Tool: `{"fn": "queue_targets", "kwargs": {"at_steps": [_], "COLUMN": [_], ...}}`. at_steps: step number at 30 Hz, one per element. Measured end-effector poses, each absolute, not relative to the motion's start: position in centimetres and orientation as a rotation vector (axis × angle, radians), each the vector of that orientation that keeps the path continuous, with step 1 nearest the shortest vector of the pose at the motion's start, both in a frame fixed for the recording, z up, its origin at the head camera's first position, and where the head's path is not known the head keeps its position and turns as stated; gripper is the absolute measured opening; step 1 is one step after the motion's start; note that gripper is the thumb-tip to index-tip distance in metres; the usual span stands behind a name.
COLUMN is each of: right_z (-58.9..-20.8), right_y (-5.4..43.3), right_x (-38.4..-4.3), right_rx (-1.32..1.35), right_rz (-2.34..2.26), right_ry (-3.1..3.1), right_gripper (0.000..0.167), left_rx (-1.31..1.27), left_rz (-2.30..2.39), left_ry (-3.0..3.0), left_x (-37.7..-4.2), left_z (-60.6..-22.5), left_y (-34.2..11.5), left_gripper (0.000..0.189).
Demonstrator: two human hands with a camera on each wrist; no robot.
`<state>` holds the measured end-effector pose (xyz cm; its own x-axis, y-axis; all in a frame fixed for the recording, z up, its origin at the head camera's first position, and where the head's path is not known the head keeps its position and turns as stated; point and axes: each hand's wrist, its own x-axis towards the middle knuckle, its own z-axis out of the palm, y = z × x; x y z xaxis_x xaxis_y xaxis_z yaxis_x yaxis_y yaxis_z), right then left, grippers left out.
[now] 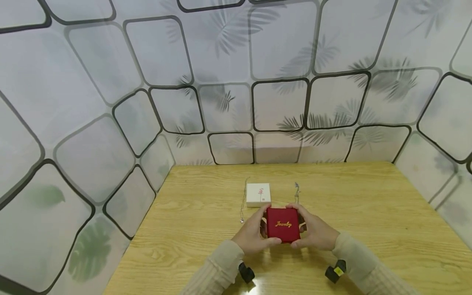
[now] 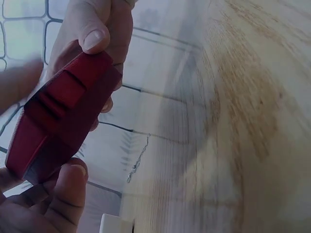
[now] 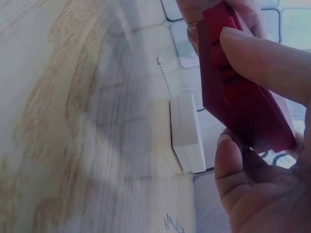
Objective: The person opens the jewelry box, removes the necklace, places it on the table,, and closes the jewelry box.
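A red jewelry box [image 1: 283, 225] with gold lettering "Jewelry" on its lid is held up over the table between both hands. My left hand [image 1: 253, 235] grips its left side, and my right hand [image 1: 318, 232] grips the right side. Both thumbs lie along the near edge, with the other fingers curled around the sides and underneath. In the right wrist view the red box [image 3: 248, 92] shows a ribbed side with a strap-like band, and its lid looks closed. Beyond the hands lies a white box [image 1: 258, 192] with a pink flower print.
One silver necklace [image 1: 242, 207] lies left of the white box, its pendant toward me. Another necklace [image 1: 296, 191] lies to the right, partly behind my right hand's fingers. The wooden table [image 1: 177, 229] meets patterned walls [image 1: 228, 106] at the back and sides.
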<state>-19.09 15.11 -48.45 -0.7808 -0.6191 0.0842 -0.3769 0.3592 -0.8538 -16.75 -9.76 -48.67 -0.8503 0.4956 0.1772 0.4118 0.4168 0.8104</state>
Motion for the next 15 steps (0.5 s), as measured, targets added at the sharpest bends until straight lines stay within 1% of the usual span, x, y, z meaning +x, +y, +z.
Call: {"fn": "queue_targets", "kwargs": {"at_steps": [3, 9, 12, 15], "right_z": [-48.48, -48.22, -48.16, -48.13], "right_y": [15.07, 15.04, 15.14, 15.31], "right_x": [-19.05, -18.89, -18.88, -19.0], "right_rx": [-0.88, -0.886, -0.882, -0.864], "right_rz": [-1.376, -1.373, -1.373, -1.373], "right_ry": [2.38, 2.392, 2.397, 2.404], "right_gripper": [0.095, 0.095, 0.096, 0.099], "left_rx": [0.842, 0.902, 0.905, 0.861], "left_rz": [1.46, 1.47, 1.44, 1.403], "left_ry": [2.551, 2.559, 2.581, 2.608], "left_x": [-16.71, -16.77, -16.92, -17.02], "left_z": [-48.66, -48.61, -48.61, -48.67], "left_y": [-9.79, -9.79, -9.76, -9.59], "left_gripper": [0.092, 0.09, 0.093, 0.103]}}
